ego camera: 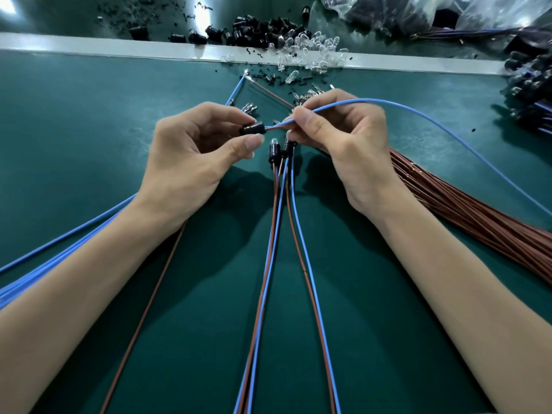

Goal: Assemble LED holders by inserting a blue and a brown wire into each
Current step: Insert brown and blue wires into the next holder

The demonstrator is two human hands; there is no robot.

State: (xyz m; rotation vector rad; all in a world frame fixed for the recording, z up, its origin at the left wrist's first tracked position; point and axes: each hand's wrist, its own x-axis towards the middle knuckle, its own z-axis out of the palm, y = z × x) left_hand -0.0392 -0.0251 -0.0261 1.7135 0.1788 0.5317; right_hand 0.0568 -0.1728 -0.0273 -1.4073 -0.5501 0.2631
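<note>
The light, slick black LED holder [252, 129], pinched by its barrel between thumb and curled forefinger of the left hand [191, 150], sits at 9 o'clock of the right hand [337, 135], whose fingertips nip the limp blue wire [388, 104] close to its tip, where it likely buckles least.
</note>
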